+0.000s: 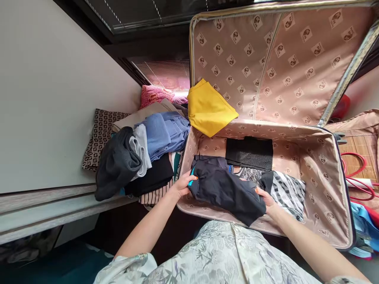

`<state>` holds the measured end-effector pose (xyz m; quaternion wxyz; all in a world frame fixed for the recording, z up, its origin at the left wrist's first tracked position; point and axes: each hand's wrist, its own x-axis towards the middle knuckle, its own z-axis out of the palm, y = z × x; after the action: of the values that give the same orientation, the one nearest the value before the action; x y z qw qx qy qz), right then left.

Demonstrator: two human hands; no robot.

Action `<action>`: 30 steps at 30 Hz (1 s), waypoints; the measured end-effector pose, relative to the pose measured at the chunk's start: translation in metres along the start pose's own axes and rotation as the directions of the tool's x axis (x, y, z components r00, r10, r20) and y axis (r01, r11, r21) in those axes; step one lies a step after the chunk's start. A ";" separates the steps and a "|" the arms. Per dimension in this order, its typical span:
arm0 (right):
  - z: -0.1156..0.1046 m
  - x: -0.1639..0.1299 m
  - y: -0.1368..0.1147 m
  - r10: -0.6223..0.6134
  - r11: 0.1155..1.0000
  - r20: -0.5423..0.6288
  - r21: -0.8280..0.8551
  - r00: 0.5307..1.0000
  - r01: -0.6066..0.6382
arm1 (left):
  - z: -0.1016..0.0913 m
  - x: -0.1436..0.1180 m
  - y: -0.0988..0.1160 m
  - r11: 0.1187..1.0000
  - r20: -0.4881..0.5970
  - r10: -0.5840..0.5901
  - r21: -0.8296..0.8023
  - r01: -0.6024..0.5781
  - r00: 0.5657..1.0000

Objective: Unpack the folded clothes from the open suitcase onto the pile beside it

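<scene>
Between my two hands, a folded black garment point(226, 193) with a turquoise edge hangs over the near side of an open suitcase point(322, 185). My left hand point(184, 184) grips its left end at the turquoise trim. At the other end, my right hand point(265, 199) has its thumb on top and the fingers mostly hidden beneath. Inside the suitcase lie a folded black cloth point(250, 154), a black-and-white patterned garment point(288, 193) and, partly covered by the held garment, a dark folded piece point(211, 161).
A yellow folded cloth point(210, 108) drapes over the suitcase's back left corner, against the raised lid point(237, 63). Piled clothes to the left include blue jeans point(166, 132) and a dark grey garment point(118, 163). Red cord point(357, 173) and blue clothing point(365, 228) are at right.
</scene>
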<state>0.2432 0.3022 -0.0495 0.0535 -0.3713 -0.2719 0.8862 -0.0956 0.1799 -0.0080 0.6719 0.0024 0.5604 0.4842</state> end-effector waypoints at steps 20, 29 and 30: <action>-0.015 0.180 -0.058 -0.592 -0.257 0.106 -0.964 0.799 -0.062 | 0.051 0.171 -0.022 0.128 -0.032 0.609 0.990 -0.058 0.792; -0.068 0.224 -0.030 -0.594 -0.327 0.077 -0.933 0.801 -0.152 | 0.000 0.247 0.007 -0.072 0.086 0.511 0.996 -0.057 0.856; -0.068 0.224 -0.028 -0.600 -0.327 0.078 -0.932 0.797 -0.155 | -0.002 0.252 0.009 -0.083 0.096 0.509 0.995 -0.062 0.855</action>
<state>0.1259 0.4231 -0.2151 -0.0123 -0.3935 -0.9063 0.1539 -0.1277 0.3482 -0.1925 0.2464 0.5188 0.8155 0.0709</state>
